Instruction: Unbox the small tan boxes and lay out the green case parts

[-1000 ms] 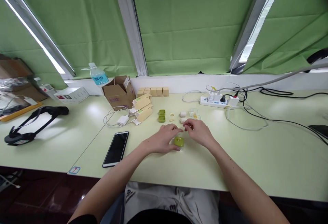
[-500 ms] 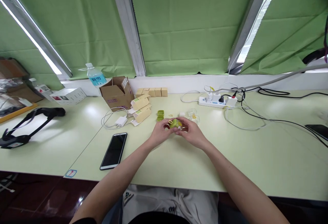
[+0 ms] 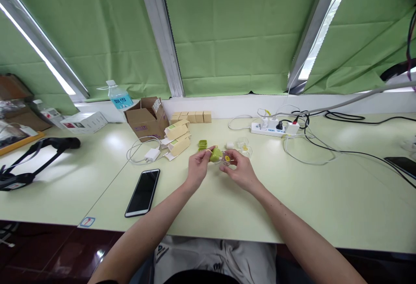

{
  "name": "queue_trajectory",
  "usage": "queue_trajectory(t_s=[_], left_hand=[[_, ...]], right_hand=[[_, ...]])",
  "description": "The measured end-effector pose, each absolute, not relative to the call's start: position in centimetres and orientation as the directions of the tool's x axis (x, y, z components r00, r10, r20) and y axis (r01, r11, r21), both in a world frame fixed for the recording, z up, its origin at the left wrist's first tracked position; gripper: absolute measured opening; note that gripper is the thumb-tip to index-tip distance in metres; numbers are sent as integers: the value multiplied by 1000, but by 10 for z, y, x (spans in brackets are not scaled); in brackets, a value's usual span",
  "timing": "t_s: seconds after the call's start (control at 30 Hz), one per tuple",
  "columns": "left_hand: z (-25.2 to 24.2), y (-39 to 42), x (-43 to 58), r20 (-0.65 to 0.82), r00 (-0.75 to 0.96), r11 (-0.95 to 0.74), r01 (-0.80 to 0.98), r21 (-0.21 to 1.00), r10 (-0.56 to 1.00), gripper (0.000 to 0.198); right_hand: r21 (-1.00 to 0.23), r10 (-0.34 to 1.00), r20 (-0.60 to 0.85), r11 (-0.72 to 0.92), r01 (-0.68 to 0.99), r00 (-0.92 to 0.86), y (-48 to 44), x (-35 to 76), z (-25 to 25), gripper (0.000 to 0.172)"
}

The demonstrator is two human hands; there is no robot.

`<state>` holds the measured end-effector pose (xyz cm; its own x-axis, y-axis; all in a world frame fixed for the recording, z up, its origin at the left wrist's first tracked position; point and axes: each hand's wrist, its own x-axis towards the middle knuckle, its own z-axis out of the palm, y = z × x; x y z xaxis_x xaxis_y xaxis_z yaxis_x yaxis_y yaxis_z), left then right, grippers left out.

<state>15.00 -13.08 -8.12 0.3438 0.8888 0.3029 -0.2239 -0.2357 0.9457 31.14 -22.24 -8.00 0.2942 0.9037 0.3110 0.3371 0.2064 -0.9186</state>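
Note:
My left hand is closed on a small rounded green case with a pale loop at its top left. Opposite it, my right hand pinches a small clear plastic piece with a yellow disc. The two pieces are close together at the fingertips, above the table; whether they touch I cannot tell. Just behind my left hand lies an open green square container, partly covered by the fingers. Beyond my right hand are a small white cylinder and clear plastic pieces with yellow bits.
A black-screened phone lies left of my left arm. Behind it are a white charger with cable, opened yellow cartons, a brown cardboard box and small tan boxes. A power strip with cables stands back right.
The green case and the clear piece with the yellow disc, close against each other before, are now farther apart. My left hand has shifted slightly left with the case.

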Motion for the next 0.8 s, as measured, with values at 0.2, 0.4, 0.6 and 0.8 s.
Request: queue_trajectory(t_s=[0.2,0.4,0.6,0.8], left_hand=[[-76,-117,139,131,349,51,-468,882,928,53],[-81,-116,135,58,401,157,-483,861,914,47],[-84,-116,136,53,412,159,-463,872,910,47],[-86,-116,136,56,412,153,-457,876,909,48]], right_hand=[[-897,883,342,205,391,322,-221,329,-76,49],[-778,855,390,107,619,342,-233,365,-52,50],[-310,937,-49,-343,887,345,-247,376,-40,49],[-180,905,-64,-425,887,420,-240,363,-41,59]])
